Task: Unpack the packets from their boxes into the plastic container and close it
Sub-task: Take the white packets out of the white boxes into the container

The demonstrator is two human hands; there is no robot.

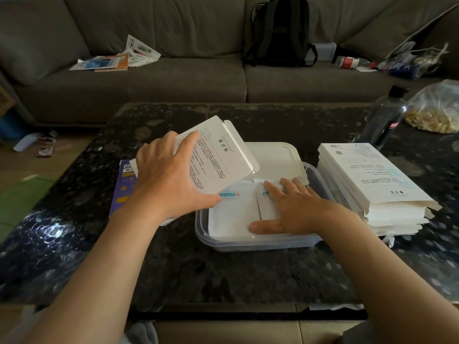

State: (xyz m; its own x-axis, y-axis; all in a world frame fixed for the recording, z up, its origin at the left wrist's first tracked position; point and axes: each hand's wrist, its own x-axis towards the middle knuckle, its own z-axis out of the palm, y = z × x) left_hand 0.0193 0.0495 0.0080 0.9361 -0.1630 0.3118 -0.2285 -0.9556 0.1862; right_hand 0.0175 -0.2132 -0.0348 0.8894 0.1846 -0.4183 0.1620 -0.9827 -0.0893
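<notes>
The left hand [169, 177] grips a flat white box [218, 157], fingers spread over its printed back and the thumb tucked under its lower edge, so the box hangs tilted above the near-left corner of the clear plastic container [248, 240]. The box's end flap [242, 147] is open and points away from the fingers, toward the white lid [275, 157] that lies behind the container, partly overlapped by it. The right hand [295, 207] is open and holds nothing; it lies palm down inside the container, fingers stretched out flat and pressing on a white packet [267, 207] with a small teal mark near the fingertips. A second white packet [236, 212], also carrying a teal label, lies just left of the right thumb, beneath the tilted box, and the two packets overlap along the middle of the container. Well to the right of the right hand's wrist stands a stack of similar white boxes [372, 184], their torn flaps facing the near edge of the dark speckled table [223, 274]. Past the left hand's knuckles, a purple box [123, 187] lies flat on the table, mostly hidden by the hand. A dark bottle [385, 117] stands beyond the stack, with a clear bag [437, 108] beside it. A grey sofa [173, 78] runs behind the table, with a black backpack [280, 33] on its seat.
</notes>
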